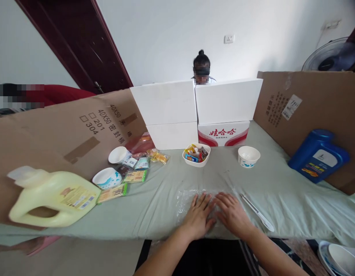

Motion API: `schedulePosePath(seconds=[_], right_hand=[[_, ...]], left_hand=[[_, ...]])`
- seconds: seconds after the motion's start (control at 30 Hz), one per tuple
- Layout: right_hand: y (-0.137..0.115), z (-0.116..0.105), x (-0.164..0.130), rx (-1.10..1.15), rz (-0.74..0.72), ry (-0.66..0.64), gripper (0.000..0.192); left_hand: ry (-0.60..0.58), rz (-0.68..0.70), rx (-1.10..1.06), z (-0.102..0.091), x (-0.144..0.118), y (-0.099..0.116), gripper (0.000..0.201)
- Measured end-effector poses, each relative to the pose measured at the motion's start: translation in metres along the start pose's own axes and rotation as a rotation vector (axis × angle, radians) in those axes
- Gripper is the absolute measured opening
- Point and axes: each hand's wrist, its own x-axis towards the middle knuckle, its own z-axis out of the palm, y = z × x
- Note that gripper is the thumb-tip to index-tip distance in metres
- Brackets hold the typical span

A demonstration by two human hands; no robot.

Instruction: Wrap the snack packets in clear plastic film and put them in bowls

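Observation:
On the green cloth, near the table's front edge, lies a clear crinkled plastic sheet or bag (pixel 183 201). My left hand (pixel 198 216) rests flat on it with the fingers spread. Beside it, my right hand (pixel 232 212) also lies palm down, fingers stretched out, over the plastic's right part. Neither hand grips anything. The plastic beneath my hands is partly hidden. To the right of my right hand lies a long, slim white and grey tool (pixel 258 212), its kind unclear. Farther back stands a white bowl (pixel 198 163) of small wrapped snacks.
At right are a paper bowl (pixel 248 163) and a blue bottle (pixel 317 153). Leftward lie a pale yellow jug (pixel 65 184), two paper bowls (pixel 106 178) and several packets (pixel 135 176). White boxes (pixel 171 111) and cardboard panels (pixel 269 115) wall the table; a person sits behind.

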Motion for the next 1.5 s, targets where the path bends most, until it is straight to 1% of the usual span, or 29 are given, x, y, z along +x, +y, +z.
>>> schedulePosePath(seconds=[0.03, 0.07, 0.13, 0.2, 0.27, 0.3, 0.37, 0.43, 0.5, 0.57, 0.67, 0.73, 0.8, 0.83, 0.93, 1.0, 1.07, 1.17, 1.23, 1.27, 1.3, 1.33, 1.37, 1.4, 1.43, 1.47, 1.5], right_hand=[[-0.003, 0.006, 0.001, 0.02, -0.05, -0.048, 0.046], [-0.005, 0.011, 0.001, 0.022, -0.043, -0.087, 0.056], [-0.002, 0.018, -0.001, 0.015, 0.052, -0.146, 0.068], [0.006, 0.017, -0.007, 0.032, 0.109, -0.187, 0.068], [0.014, 0.008, -0.016, 0.09, 0.07, -0.215, 0.065], [0.017, 0.003, -0.023, 0.127, 0.037, -0.222, 0.064], [0.022, -0.008, -0.038, 0.2, -0.023, -0.231, 0.063], [0.024, -0.014, -0.054, 0.234, -0.047, -0.23, 0.059], [0.024, -0.016, -0.07, 0.222, -0.042, -0.201, 0.048], [0.021, -0.017, -0.082, 0.2, -0.049, -0.156, 0.038], [0.013, -0.021, -0.092, 0.215, -0.072, -0.11, 0.026], [0.009, -0.027, -0.091, 0.271, -0.065, -0.1, 0.02], [0.009, -0.032, -0.085, 0.342, -0.014, -0.101, 0.021], [0.011, -0.034, -0.08, 0.373, 0.033, -0.105, 0.022], [0.02, -0.029, -0.059, 0.394, 0.232, -0.111, 0.023], [0.025, -0.021, -0.044, 0.31, 0.351, -0.119, 0.024], [0.026, -0.011, -0.034, 0.149, 0.422, -0.152, 0.025], [0.023, -0.002, -0.03, -0.078, 0.443, -0.188, 0.026], [0.019, -0.001, -0.033, -0.174, 0.417, -0.127, 0.025], [0.017, -0.002, -0.034, -0.206, 0.394, -0.072, 0.025], [0.013, -0.003, -0.034, -0.23, 0.364, -0.005, 0.027], [0.009, -0.003, -0.034, -0.239, 0.322, 0.061, 0.029], [0.004, -0.004, -0.032, -0.23, 0.264, 0.111, 0.03], [-0.003, -0.003, -0.029, -0.205, 0.189, 0.133, 0.031], [-0.009, -0.001, -0.026, -0.168, 0.105, 0.124, 0.034], [-0.015, 0.001, -0.023, -0.125, 0.021, 0.088, 0.039], [-0.019, 0.004, -0.021, -0.081, -0.053, 0.034, 0.046]], left_hand=[[0.006, -0.006, 0.007, 0.0, -0.001, -0.001, 0.062], [0.014, -0.021, 0.017, 0.0, -0.002, -0.002, 0.064], [0.033, -0.083, 0.043, -0.002, -0.011, -0.01, 0.066], [0.065, -0.164, 0.066, -0.005, -0.028, -0.024, 0.067], [0.112, -0.2, 0.069, -0.01, -0.052, -0.038, 0.066], [0.134, -0.189, 0.061, -0.013, -0.065, -0.044, 0.066], [0.149, -0.113, 0.03, -0.018, -0.089, -0.052, 0.064], [0.145, -0.019, 0.003, -0.021, -0.108, -0.054, 0.055], [0.166, 0.04, -0.009, -0.022, -0.119, -0.05, 0.04], [0.22, 0.063, -0.021, -0.023, -0.124, -0.045, 0.029], [0.298, 0.089, -0.074, -0.023, -0.124, -0.037, 0.022], [0.33, 0.07, -0.132, -0.025, -0.122, -0.036, 0.019], [0.353, -0.005, -0.189, -0.026, -0.117, -0.037, 0.017], [0.363, -0.06, -0.211, -0.026, -0.113, -0.04, 0.017], [0.371, -0.244, -0.226, -0.027, -0.091, -0.047, 0.018], [0.324, -0.36, -0.183, -0.027, -0.073, -0.051, 0.017], [0.249, -0.44, -0.103, -0.025, -0.058, -0.052, 0.015], [0.176, -0.511, 0.008, -0.023, -0.047, -0.05, 0.013], [0.179, -0.566, 0.065, -0.022, -0.045, -0.047, 0.016], [0.207, -0.578, 0.097, -0.022, -0.044, -0.043, 0.019], [0.258, -0.567, 0.131, -0.021, -0.043, -0.039, 0.021], [0.326, -0.528, 0.162, -0.02, -0.041, -0.032, 0.022], [0.393, -0.462, 0.182, -0.018, -0.039, -0.024, 0.023], [0.444, -0.379, 0.187, -0.016, -0.036, -0.014, 0.024], [0.458, -0.291, 0.177, -0.012, -0.032, -0.003, 0.027], [0.437, -0.217, 0.158, -0.007, -0.029, 0.007, 0.032], [0.389, -0.16, 0.137, -0.002, -0.027, 0.016, 0.041]])
